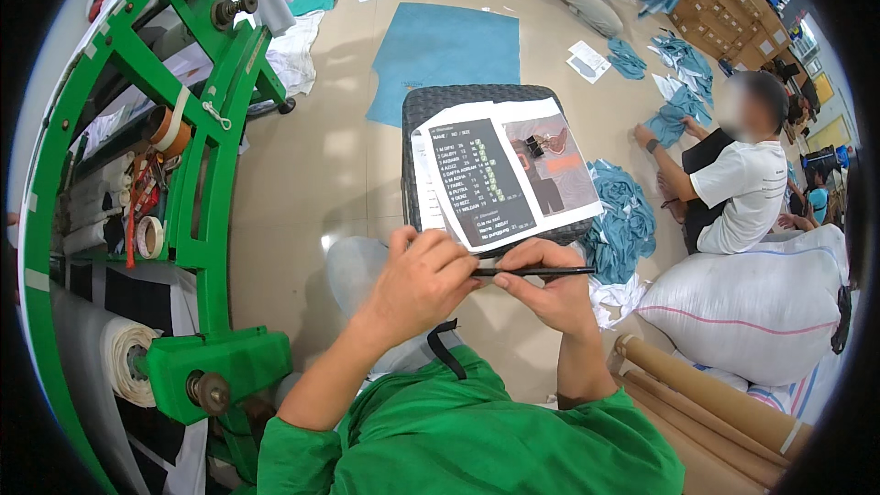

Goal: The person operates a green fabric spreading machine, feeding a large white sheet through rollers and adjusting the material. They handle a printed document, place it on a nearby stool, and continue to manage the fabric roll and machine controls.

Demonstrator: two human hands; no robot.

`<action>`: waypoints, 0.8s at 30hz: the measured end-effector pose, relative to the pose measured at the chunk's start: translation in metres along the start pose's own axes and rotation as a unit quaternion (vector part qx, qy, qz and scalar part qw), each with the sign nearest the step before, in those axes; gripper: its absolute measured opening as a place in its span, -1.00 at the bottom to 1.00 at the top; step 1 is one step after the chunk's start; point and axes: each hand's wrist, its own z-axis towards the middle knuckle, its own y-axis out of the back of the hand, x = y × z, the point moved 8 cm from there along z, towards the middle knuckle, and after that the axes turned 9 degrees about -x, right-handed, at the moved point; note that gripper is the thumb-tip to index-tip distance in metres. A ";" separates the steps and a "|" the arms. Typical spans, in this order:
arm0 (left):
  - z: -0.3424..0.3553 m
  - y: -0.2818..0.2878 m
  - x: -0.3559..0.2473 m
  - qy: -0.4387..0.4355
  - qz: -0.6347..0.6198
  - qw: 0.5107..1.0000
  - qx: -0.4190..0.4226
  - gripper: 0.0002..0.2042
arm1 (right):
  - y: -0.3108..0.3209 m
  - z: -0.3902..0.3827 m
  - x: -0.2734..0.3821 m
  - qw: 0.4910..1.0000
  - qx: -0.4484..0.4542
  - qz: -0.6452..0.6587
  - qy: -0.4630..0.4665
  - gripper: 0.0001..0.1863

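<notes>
We see the left hand [423, 277] and the right hand [553, 293] meeting over the near edge of a black woven-textured seat [477, 97]; between them lies a slim black pen [573, 270], held roughly level, its right end sticking out past the right hand; the left fingers are curled closed about its left end, and the right fingers pinch it between thumb and forefinger, so we find neither hand spread open.

Just beyond the pen, on the seat, we have a white paper sheet with a dark printed list panel [478, 192] and, to its right, a white paper sheet with a colour picture of a garment [550, 185]; a small black metal binder clip [533, 146] lies on the picture.

Past the seat, a flat blue-teal fabric panel [449, 41] is spread on the beige tiled floor [293, 183]; to the left we see a green metal machine frame [217, 211]; to the right, a heap of crumpled teal cloth [619, 229], a stuffed white woven sack [742, 307] and a brown cardboard tube [706, 392]; a seated co-worker in a white shirt [741, 185] handles a piece of teal cloth [676, 116].
</notes>
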 end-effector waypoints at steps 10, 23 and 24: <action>-0.014 0.013 0.051 0.160 -0.166 0.973 -0.017 -0.85 | 0.142 0.009 0.044 0.935 -0.279 0.209 0.068 -0.92; 0.018 -0.043 0.101 0.132 -0.070 0.988 -0.038 -0.28 | 0.008 0.082 -0.026 0.982 -0.143 0.123 -0.007 -0.83; 0.016 -0.044 0.101 0.135 -0.070 0.987 -0.045 -0.27 | 0.005 0.086 -0.028 0.988 -0.124 0.091 -0.019 -0.82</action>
